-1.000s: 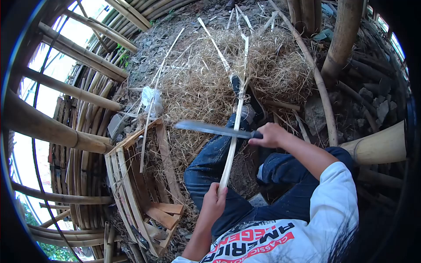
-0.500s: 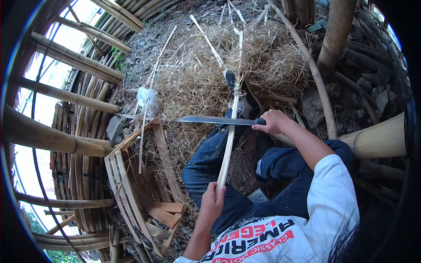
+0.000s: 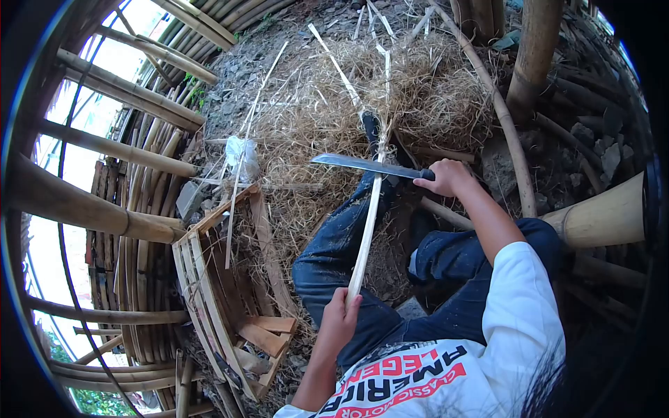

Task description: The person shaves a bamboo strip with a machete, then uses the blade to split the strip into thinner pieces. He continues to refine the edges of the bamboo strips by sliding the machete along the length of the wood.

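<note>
Left hand (image 3: 339, 315) is grasping the near end of a pale wooden strip (image 3: 368, 233), closing firmly around it. Right hand (image 3: 449, 177) is clenching the dark handle (image 3: 426, 174) of a long knife (image 3: 373, 166), its blade (image 3: 341, 161) pointing toward the person's left. From where I am standing, the strip is stretching away from the left hand, over the jeans (image 3: 324, 261) of a bent leg, toward a dark shoe (image 3: 371, 127). The blade is crossing the strip near that shoe (whether its edge is biting into the wood, I am unable to tell). Loose shavings (image 3: 446, 97) are covering the ground around and beyond the shoe, and another thin strip (image 3: 336, 67) is lying over them. On the person's left, a slatted wooden crate (image 3: 197, 292) is sitting near the leg, with a crumpled plastic bag (image 3: 242, 159) resting just beyond it. On the right, a long pole (image 3: 498, 111) is running along the edge of the shavings.
</note>
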`<state>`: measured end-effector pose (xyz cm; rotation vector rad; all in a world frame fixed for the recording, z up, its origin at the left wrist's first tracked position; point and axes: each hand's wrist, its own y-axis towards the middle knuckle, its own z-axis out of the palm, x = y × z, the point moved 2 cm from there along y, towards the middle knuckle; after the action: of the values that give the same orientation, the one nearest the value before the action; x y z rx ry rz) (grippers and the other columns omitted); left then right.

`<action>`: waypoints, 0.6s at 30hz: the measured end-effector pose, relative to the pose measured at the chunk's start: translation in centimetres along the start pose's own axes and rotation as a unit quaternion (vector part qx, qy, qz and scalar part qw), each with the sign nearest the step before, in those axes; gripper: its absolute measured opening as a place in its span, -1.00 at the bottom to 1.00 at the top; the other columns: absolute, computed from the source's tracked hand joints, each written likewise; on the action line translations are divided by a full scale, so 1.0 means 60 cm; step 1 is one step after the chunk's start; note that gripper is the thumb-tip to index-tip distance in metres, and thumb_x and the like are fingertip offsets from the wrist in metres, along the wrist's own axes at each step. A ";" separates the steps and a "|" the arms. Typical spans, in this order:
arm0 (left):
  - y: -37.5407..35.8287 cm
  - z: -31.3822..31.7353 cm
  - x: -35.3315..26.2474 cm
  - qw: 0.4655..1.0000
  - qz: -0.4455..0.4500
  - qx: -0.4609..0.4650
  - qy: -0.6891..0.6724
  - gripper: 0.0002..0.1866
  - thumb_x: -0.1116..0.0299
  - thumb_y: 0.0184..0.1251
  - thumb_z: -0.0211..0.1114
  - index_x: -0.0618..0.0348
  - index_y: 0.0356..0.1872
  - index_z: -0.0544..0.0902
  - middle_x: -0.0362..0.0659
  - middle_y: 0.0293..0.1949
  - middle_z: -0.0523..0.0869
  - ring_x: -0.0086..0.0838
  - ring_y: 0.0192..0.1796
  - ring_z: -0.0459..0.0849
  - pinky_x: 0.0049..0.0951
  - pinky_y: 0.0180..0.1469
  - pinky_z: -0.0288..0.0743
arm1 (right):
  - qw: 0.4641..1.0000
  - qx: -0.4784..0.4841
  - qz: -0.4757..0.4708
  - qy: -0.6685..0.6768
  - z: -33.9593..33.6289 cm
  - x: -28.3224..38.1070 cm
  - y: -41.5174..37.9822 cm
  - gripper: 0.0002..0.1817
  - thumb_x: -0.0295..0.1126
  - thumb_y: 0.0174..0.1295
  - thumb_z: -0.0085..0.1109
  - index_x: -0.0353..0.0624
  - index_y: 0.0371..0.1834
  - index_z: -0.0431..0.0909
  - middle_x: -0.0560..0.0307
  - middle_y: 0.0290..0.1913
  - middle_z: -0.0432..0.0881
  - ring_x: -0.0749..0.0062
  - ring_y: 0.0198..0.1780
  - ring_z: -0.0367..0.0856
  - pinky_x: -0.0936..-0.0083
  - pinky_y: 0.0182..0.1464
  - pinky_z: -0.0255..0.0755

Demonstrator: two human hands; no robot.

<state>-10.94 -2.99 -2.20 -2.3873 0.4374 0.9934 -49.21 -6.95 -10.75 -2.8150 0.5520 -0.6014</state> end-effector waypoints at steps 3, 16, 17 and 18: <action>-0.001 -0.007 -0.009 1.000 -0.025 0.003 -0.015 -0.78 0.28 0.49 0.19 0.28 -0.15 0.52 -0.30 -0.58 0.43 -0.68 -0.51 0.32 -0.53 -0.48 0.23 | 1.000 -0.015 0.023 -0.008 -0.006 0.006 -0.010 -0.20 0.46 0.13 -0.02 -0.18 -0.32 0.72 -0.17 -0.25 0.72 -0.03 -0.08 0.70 0.14 0.05 0.54; -0.032 -0.030 0.018 0.993 -0.042 0.014 -0.108 -0.82 0.32 0.52 0.14 0.23 -0.11 0.53 -0.45 -0.50 0.38 -0.79 -0.48 0.25 -0.66 -0.49 0.12 | 0.997 -0.081 -0.005 -0.019 -0.015 0.031 -0.013 -0.19 0.43 0.10 0.07 -0.29 -0.39 0.68 -0.24 -0.29 0.71 -0.11 -0.15 0.71 0.10 0.00 0.56; -0.028 -0.030 0.023 0.991 -0.037 0.012 -0.127 -0.82 0.32 0.52 0.14 0.23 -0.11 0.53 -0.44 -0.50 0.39 -0.79 -0.48 0.26 -0.66 -0.49 0.12 | 0.996 -0.083 -0.007 -0.024 -0.018 0.033 -0.014 -0.19 0.43 0.10 0.07 -0.29 -0.39 0.68 -0.24 -0.29 0.71 -0.11 -0.15 0.71 0.10 0.00 0.56; -0.028 -0.034 0.012 0.986 -0.067 0.025 -0.154 -0.82 0.32 0.52 0.15 0.23 -0.10 0.53 -0.42 -0.51 0.41 -0.79 -0.49 0.25 -0.65 -0.49 0.14 | 0.997 -0.078 -0.006 -0.012 -0.022 0.039 -0.016 -0.18 0.43 0.09 0.07 -0.30 -0.39 0.68 -0.25 -0.29 0.71 -0.12 -0.15 0.71 0.10 0.00 0.56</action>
<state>-8.51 -2.83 -0.95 -2.1383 0.1832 1.2465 -47.52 -7.19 -8.47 -2.9698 0.6016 -0.5471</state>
